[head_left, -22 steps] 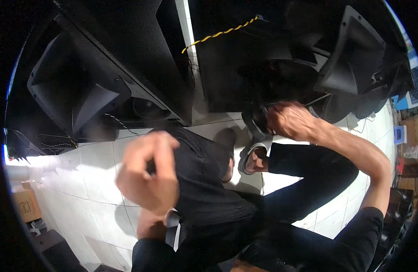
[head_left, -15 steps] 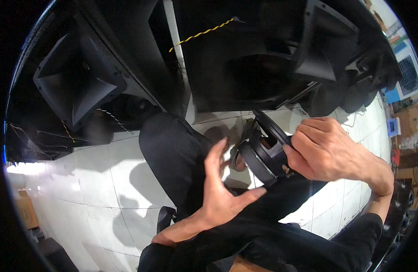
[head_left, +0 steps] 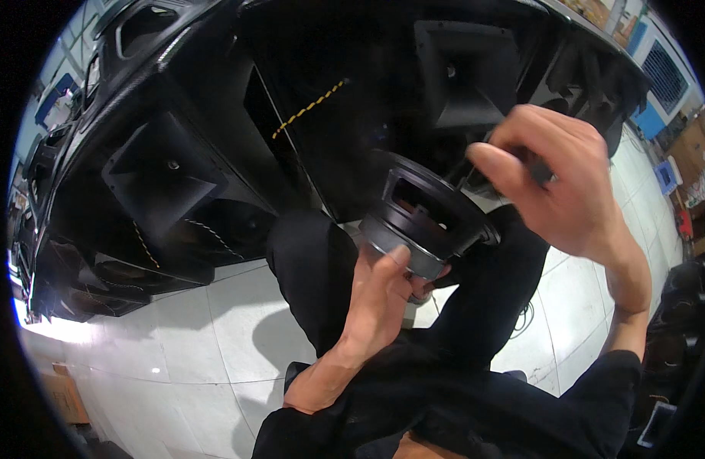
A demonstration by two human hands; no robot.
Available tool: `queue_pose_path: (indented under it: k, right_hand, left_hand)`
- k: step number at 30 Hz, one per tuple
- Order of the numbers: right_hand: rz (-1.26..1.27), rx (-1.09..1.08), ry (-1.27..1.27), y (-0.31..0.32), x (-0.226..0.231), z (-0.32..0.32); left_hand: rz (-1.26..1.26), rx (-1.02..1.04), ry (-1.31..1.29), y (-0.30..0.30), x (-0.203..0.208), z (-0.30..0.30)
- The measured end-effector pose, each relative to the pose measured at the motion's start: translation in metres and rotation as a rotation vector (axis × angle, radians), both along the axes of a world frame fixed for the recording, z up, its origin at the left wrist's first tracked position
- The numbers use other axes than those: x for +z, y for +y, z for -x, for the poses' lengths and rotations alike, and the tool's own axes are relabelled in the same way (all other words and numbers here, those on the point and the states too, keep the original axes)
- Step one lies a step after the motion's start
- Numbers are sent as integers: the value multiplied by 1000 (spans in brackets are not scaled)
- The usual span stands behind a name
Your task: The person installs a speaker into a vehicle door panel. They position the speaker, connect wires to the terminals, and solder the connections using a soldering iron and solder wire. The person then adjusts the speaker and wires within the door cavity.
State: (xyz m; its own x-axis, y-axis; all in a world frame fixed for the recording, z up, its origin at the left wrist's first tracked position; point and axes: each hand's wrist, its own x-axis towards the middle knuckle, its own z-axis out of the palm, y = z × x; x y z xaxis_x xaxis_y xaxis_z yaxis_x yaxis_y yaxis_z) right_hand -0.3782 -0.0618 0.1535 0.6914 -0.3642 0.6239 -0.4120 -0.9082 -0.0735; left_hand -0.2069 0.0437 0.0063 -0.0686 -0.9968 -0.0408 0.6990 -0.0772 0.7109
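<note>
A black round speaker driver (head_left: 429,222) is held up between my knees, its magnet toward me and its open basket facing away. My left hand (head_left: 375,298) grips it from below, the thumb pressed on the grey magnet. Off the driver's right rim, my right hand (head_left: 559,180) is raised with curled fingers and slightly blurred. A thin dark thing shows by its thumb, too indistinct to name. Beyond the driver stands a black speaker cabinet with a square horn (head_left: 467,73); a yellow-and-black twisted wire (head_left: 310,109) sticks out of it.
Another black cabinet with a horn (head_left: 165,168) stands at the left, with a pale twisted wire (head_left: 214,236) hanging from it. White floor tiles (head_left: 176,336) lie below. A cardboard box (head_left: 69,394) is at the lower left, a blue stool (head_left: 664,177) at the far right.
My left hand has closed around the driver's magnet. My right hand has let go of the rim and moved up and away. The driver has tilted, and the view has shifted.
</note>
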Motion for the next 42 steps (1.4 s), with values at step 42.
queue_pose_path:
  k: [42]
  right_hand:
    - [-772,15,-88,-22,-123,11]
  left_hand:
    - [740,118,-1960,9,-2,-12]
